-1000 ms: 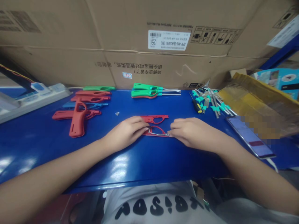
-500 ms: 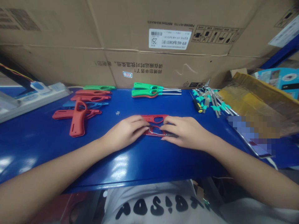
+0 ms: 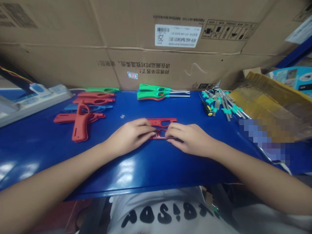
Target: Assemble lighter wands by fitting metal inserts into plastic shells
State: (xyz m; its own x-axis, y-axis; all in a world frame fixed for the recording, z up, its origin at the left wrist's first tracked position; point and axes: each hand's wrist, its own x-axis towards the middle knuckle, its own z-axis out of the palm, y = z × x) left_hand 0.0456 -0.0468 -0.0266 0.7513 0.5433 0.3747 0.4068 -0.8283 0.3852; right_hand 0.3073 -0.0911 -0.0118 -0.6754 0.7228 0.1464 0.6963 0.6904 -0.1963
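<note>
In front of me lies the near red lighter casing half, its trigger ring showing between my hands. My left hand is closed, with thumb and fingers pinching the left end of this half. My right hand is also closed, its fingertips together on a thin white wire that runs along the casing. A dark piece under the right fingers is mostly hidden. Just beyond is another red casing half, lying flat, with its left end behind my left fingers.
Red, blue and green casing halves are piled at left, near a white power strip. Green lighters lie at the back. To the right are metal tubes with teal parts, a yellow-black screwdriver and a taped box. Small screws lie left of centre.
My right hand has shifted slightly left along the near casing half, closer to my left hand. Less of the white wire and the dark piece shows. My left hand has barely moved.
</note>
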